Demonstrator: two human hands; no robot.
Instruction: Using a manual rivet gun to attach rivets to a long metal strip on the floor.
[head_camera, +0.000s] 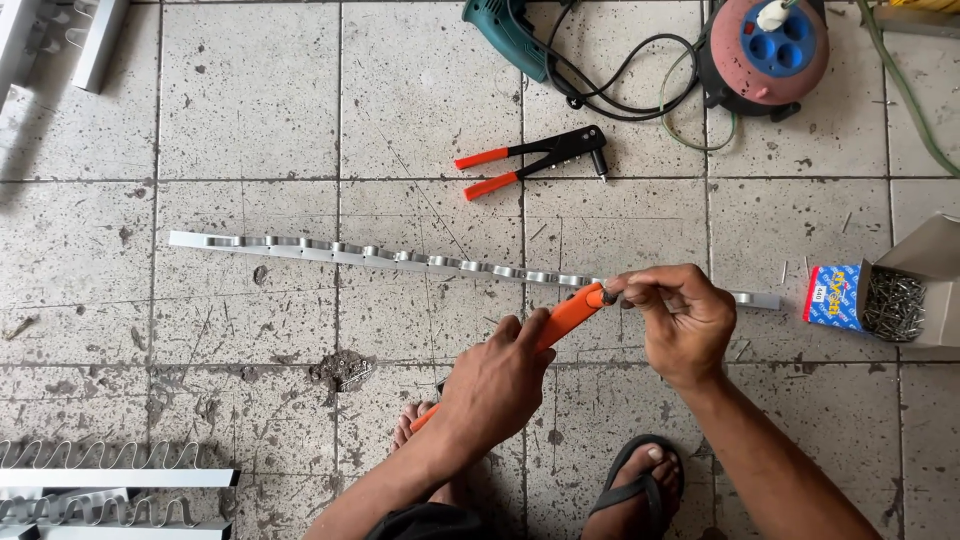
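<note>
Left hand (500, 385) clamped on orange tool (568, 315); right hand (680, 318) pinching its tip, contents hidden; metal strip (330, 250) just beyond, bare floor (250, 110) far left.

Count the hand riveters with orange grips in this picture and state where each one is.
2. One hand riveter lies on the tiled floor beside the drill; the other riveter is gripped by the left hand, its nose at the right hand.

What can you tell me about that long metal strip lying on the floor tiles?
The metal strip is a long, thin, silvery bar, aluminium by its look, with a row of rounded raised loops along it. It lies flat on the grey tiled floor, slanting slightly down to the right. The right hand covers part of its right end.
</note>
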